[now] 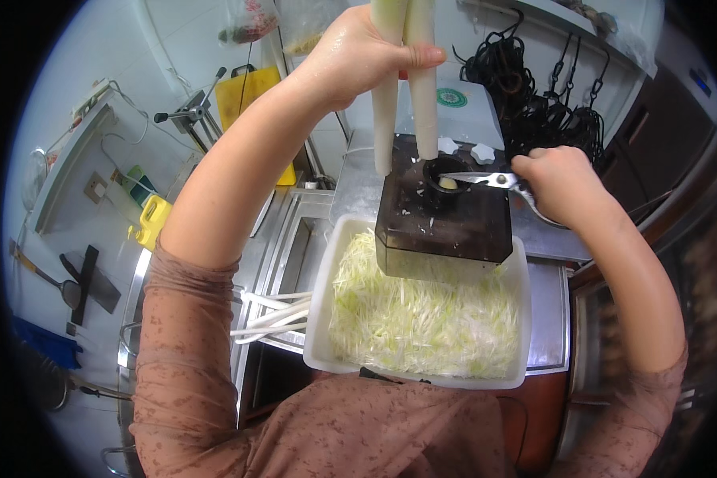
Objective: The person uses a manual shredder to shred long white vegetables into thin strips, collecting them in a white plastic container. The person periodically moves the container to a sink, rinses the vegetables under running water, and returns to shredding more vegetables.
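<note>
Two thick white scallion stalks (423, 113) hang upright from my left hand (370, 57), their lower ends over the slicing machine. My right hand (558, 185) grips metal kitchen scissors (502, 179), whose blades reach into the black round feed opening (448, 186) on the machine's dark see-through cover (442, 227). A pale cut piece lies in that opening, by the blade tips. White bits are scattered over the cover. Beneath the machine's front, a white plastic tub (526, 334) holds a thick layer of shredded scallion (418, 328).
More white stalks (275, 316) lie left of the tub, over the steel sink's edge (296, 257). A yellow jug (153, 221) stands at left, near a yellow cutting board (248, 89). Black cords on hooks (502, 71) hang behind my right hand. A steel counter (547, 239) lies at right.
</note>
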Demonstrator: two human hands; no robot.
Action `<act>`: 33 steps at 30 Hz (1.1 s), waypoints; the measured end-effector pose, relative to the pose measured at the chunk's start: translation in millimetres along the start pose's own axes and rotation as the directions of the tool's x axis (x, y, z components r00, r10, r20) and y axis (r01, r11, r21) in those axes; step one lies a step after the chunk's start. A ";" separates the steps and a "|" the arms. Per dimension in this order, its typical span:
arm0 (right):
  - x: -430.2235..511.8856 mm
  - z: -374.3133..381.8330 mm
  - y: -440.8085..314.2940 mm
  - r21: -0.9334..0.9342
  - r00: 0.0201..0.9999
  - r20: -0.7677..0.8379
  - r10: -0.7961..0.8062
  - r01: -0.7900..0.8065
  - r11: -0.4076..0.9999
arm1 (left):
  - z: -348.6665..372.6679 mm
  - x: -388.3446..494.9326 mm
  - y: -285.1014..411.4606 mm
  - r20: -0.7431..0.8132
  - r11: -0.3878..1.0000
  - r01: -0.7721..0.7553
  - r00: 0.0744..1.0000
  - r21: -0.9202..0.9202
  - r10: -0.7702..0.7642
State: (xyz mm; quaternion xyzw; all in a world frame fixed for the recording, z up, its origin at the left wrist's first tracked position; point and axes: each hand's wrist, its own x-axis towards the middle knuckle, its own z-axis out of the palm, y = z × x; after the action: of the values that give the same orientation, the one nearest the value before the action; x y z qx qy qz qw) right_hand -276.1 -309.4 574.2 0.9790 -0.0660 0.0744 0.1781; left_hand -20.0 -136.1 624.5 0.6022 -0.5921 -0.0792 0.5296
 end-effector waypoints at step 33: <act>-13.1 -30.1 28.3 0.171 0.992 0.010 0.125 -0.125 0.977 | -7.1 22.2 80.4 -0.157 0.990 -0.093 0.982 0.105 0.109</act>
State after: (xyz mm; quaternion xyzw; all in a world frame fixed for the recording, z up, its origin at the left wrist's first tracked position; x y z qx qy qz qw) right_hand -297.0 -323.6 609.4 0.9845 -0.1208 0.0912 0.0882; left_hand -59.1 -128.8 698.2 0.6009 -0.5800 0.0258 0.5494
